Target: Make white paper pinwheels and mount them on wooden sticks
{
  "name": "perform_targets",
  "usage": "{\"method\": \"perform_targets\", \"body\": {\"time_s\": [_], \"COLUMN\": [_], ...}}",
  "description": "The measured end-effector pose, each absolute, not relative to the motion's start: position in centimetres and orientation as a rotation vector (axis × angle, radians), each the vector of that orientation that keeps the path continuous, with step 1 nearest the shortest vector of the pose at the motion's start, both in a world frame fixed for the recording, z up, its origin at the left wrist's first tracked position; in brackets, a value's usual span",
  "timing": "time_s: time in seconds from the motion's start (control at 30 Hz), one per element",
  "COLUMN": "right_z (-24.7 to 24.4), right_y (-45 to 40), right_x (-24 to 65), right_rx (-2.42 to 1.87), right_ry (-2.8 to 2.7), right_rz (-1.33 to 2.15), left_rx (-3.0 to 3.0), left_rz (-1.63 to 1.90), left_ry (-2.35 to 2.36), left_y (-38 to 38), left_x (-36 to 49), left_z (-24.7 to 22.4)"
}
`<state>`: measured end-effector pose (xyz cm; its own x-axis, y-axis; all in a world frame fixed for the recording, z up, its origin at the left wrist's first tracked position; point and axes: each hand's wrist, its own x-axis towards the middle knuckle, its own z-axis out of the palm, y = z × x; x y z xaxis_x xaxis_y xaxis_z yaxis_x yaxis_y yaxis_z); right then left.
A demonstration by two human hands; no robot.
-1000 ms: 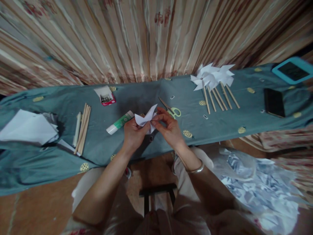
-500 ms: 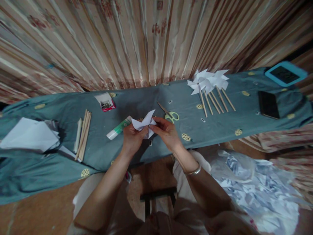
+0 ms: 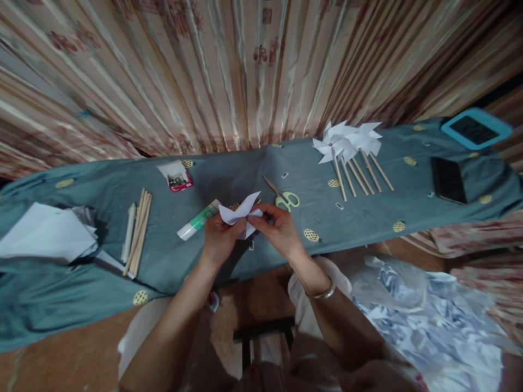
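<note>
In the head view a folded white paper pinwheel (image 3: 242, 211) is held over the front middle of the table, its blades curled upward. My left hand (image 3: 222, 238) is closed on its left side, the thumb reaching in to the middle. My right hand (image 3: 278, 227) pinches the pinwheel near its centre with thumb and forefinger; the fingertips cover whatever sits there. Just left of my left hand lies a green and white glue stick (image 3: 199, 220). Beyond my right hand are light-green-handled scissors (image 3: 287, 201), lying with the blades apart from the paper.
A small open box of metal pins (image 3: 180, 181) stands behind the glue stick. Wooden sticks (image 3: 139, 234) and stacked white paper (image 3: 44, 231) lie left. Several pinwheels on sticks (image 3: 347, 142), a phone (image 3: 448, 179) and a blue-framed device (image 3: 476, 129) lie right. A bag of paper scraps (image 3: 433, 321) is below.
The right thumb now covers the small shiny pin that showed at the pinwheel's centre. Both hands keep their hold, and the whole view has shifted slightly.
</note>
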<state>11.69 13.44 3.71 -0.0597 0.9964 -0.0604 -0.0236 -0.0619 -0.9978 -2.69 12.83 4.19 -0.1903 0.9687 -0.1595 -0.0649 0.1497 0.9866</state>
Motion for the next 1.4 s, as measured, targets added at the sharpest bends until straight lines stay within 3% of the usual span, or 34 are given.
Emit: {"method": "perform_targets", "body": {"time_s": [0.33, 0.6, 1.4], "right_z": [3.7, 3.3, 3.6], "right_y": [13.2, 13.3, 13.1], "right_x": [11.8, 11.3, 10.5], "right_rx": [-1.203, -1.154, -1.212], "right_ry": [-1.18, -0.881, -0.863], "right_rz": [1.293, 1.552, 1.472], "left_rx": [0.879, 0.8, 0.802], "left_rz": [1.206, 1.199, 1.239], "left_ry": [1.354, 1.363, 1.361], "left_y": [12.8, 12.7, 12.7], "left_x": [-2.5, -2.1, -2.0], "left_z": [4.7, 5.2, 4.6]}}
